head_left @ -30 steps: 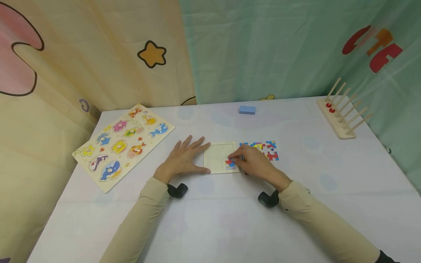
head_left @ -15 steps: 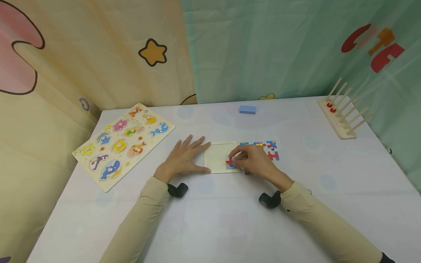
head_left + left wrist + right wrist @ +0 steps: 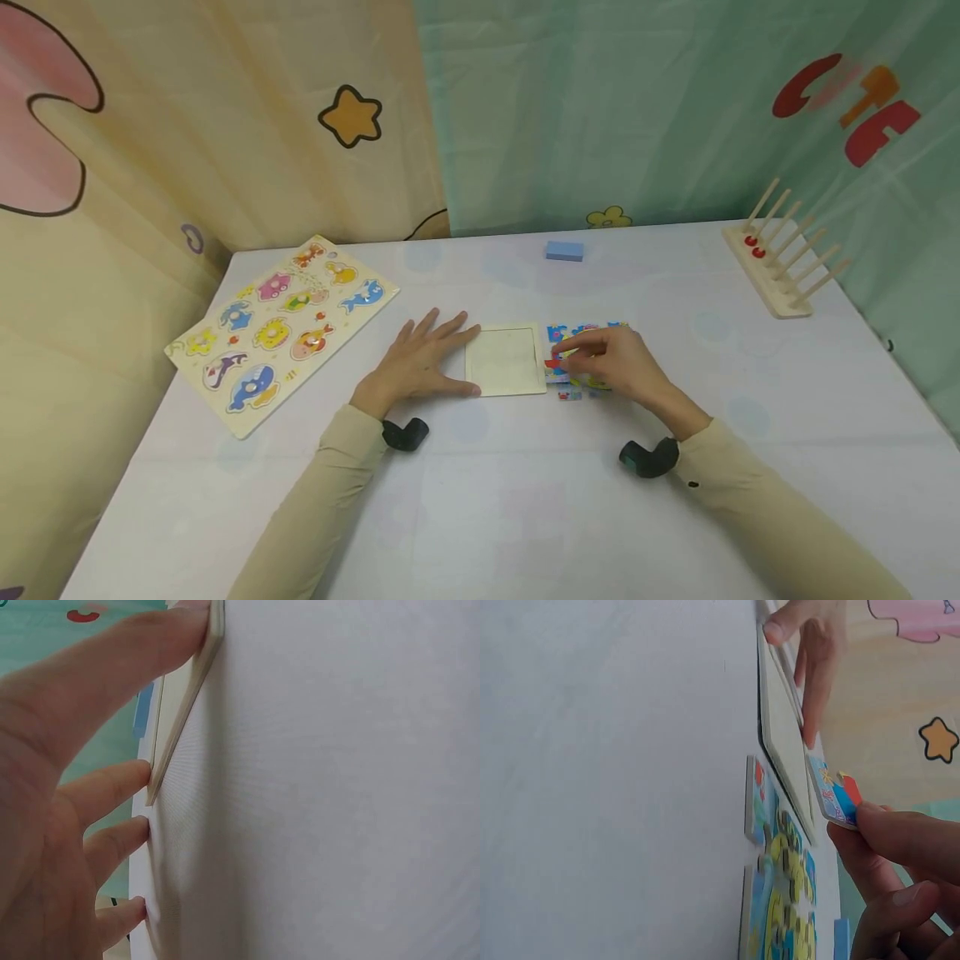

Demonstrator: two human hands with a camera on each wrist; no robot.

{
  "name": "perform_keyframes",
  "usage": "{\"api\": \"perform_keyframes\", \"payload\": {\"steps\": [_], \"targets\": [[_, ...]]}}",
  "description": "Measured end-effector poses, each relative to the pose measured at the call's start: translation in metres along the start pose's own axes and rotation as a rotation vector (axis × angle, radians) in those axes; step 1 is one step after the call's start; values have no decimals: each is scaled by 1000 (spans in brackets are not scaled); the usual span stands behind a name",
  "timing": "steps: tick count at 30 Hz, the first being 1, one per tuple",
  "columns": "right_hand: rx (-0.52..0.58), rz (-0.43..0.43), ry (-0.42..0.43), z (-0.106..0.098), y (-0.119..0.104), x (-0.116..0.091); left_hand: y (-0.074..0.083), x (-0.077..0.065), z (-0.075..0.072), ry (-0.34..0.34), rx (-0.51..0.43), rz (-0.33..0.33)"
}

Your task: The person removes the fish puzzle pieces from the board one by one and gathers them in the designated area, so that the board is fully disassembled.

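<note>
My left hand [image 3: 420, 358] is spread at the left side of a shallow pale wooden puzzle tray [image 3: 504, 362], thumb and index fingertip touching its edge in the head and left wrist views. My right hand [image 3: 618, 365] pinches a jigsaw piece [image 3: 832, 793], printed red and blue, between thumb and fingers. That piece is held just right of the tray, raised and tilted in the right wrist view. Beneath and behind the right hand lie several colourful loose jigsaw pieces [image 3: 780, 900], partly hidden by the hand in the head view.
A knobbed picture board [image 3: 337, 330] with sea creatures lies at the left. A blue block [image 3: 564, 252] sits toward the back edge. At the back right stands a wooden peg stand [image 3: 752, 268] with red beads [image 3: 751, 240]. Curtains [image 3: 300, 183] hang behind the table.
My right hand has lifted the red-and-blue jigsaw piece from the tray's lower right corner and moved right with it, past the tray's edge. The left hand has kept its place.
</note>
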State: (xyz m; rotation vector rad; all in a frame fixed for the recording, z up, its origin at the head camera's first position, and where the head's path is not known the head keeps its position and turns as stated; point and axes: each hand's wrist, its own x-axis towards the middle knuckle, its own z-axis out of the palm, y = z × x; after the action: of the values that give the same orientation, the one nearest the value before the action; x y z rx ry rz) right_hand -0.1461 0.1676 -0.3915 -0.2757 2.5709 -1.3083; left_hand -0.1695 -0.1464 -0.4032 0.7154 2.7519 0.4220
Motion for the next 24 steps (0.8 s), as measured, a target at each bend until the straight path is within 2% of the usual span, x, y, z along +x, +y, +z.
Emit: {"api": "perform_keyframes", "payload": {"steps": [8,15,24], "targets": [[14,102,28,-29,25,-24,1,0,-1,-4,4,6],[-20,150,28,-51,44,-42,1,-1,-2,-4,4,8],[-92,148,44,-55,48,-45,1,0,-1,-8,5,3]]}}
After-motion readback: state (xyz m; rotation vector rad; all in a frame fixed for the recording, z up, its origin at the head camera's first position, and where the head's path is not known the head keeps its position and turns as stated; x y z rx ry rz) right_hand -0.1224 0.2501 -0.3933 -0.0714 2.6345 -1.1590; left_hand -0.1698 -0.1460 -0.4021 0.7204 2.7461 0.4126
